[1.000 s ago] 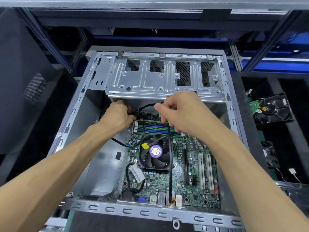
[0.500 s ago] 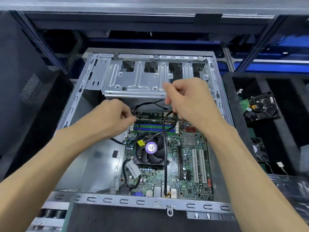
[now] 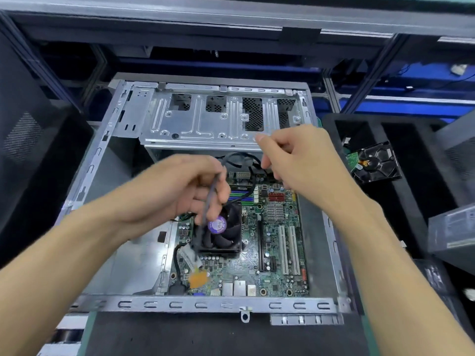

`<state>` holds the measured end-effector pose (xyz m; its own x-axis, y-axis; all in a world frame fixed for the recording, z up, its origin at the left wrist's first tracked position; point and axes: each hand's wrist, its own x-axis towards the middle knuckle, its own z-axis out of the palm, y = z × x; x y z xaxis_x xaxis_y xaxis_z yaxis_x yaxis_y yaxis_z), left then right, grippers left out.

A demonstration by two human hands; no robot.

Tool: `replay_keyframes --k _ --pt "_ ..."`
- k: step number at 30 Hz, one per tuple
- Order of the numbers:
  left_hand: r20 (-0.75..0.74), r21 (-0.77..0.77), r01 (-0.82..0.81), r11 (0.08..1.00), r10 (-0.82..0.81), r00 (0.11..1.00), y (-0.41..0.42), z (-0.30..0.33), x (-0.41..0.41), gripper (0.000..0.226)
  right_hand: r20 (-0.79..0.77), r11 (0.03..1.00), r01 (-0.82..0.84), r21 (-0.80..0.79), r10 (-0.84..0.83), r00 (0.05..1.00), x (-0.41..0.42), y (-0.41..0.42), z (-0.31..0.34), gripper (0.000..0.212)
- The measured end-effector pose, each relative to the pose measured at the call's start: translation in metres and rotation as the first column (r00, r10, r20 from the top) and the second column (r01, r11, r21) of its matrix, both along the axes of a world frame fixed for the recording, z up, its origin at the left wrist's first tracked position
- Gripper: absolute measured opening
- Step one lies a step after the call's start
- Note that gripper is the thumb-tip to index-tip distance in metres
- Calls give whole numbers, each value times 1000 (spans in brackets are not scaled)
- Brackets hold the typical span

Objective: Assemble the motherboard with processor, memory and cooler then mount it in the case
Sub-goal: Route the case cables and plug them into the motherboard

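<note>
Down on the bench, got the case (image 3: 102, 155) lying open side up, steel rim all the way round and the drive cage (image 3: 195, 129) roofing over the far end. Seeing the motherboard (image 3: 277, 253) already lying flat on the case floor, right half, with the cooler (image 3: 226, 235) on top and the memory slots (image 3: 241, 196) just beyond the fan. Can't make out screws, so no calling it bolted down. Reckon this is the cable-sorting bit of the mounting step, judging by the hands.

Got the left hand (image 3: 185, 191) curled round a thin black cable (image 3: 209, 199) right above the fan, blurry but clearly gripped, with the loose orange-tipped end (image 3: 198, 278) dangling low over the board's near edge. Can't tell what the right hand (image 3: 295, 158) is up to: half curled in front of the cage lip, close to the cable loop (image 3: 239, 156) under it, holding something or nothing, too smeared to say.

Next up, probably: route that lead to its header or out of the way. Calls for lifting it clear of the fan blades and not dragging the tip across the components. Plenty of bare room over the left half of the case floor. Tight under the cage lip though, and sharp-looking stamped edges along the near rail (image 3: 195, 304). Best come in from above, not sideways. Also spotted a hard drive (image 3: 372, 163) parked off to the right, well apart.
</note>
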<state>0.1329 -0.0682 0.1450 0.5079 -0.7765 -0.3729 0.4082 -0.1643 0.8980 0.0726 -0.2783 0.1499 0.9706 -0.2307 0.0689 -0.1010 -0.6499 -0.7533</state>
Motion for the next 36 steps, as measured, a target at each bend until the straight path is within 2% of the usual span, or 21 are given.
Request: replay_keyframes --k 3,6,9,14,16,18,20,21,23,25,26,28,32,36 --pt "-66 -15 -43 999 42 997 4 6 10 27 -21 1000 21 5 -21 1000 -4 -6 2 52" --pt "48 76 -60 995 57 997 6 9 14 27 -45 998 55 2 -55 997 -7 -10 3 53" --pt "141 145 -68 987 47 989 -1 9 8 26 -184 998 57 5 -55 981 -8 -7 6 55" --pt "177 211 172 962 -210 962 -25 9 -15 24 -441 991 -103 87 131 888 -9 8 6 50" --pt "199 328 233 915 -308 930 -29 6 -14 27 -540 986 -160 45 159 826 -10 8 7 42" --pt "365 479 119 870 -320 874 -28 -3 -2 23 -651 982 -189 18 155 743 -11 6 7 36" --pt "626 598 -136 790 -354 695 -22 -17 15 19 -724 977 -211 -17 133 677 -14 3 8 32" --pt "678 643 -209 737 -421 603 -21 -25 21 24 -750 971 -234 -44 123 650 -15 3 8 32" --pt "628 754 -230 615 -574 526 -22 -44 29 42 -795 951 -296 -87 112 596 -15 5 8 32" --pt "557 827 -270 493 -656 509 -27 -60 34 44 -829 932 -348 -101 115 547 -14 9 7 31" --pt "552 833 -300 465 -652 521 -28 -64 38 39 -837 924 -367 -103 119 535 -13 11 6 29" --pt "597 797 -328 508 -578 556 -28 -67 46 22 -832 919 -376 -116 116 543 -13 15 2 32" --pt "704 661 -346 666 -390 594 -17 -70 49 24 -808 883 -435 -178 121 577 -14 19 -5 30" --pt "731 623 -397 674 -322 602 -10 -69 52 31 -732 865 -461 -199 181 656 -16 24 -11 30"
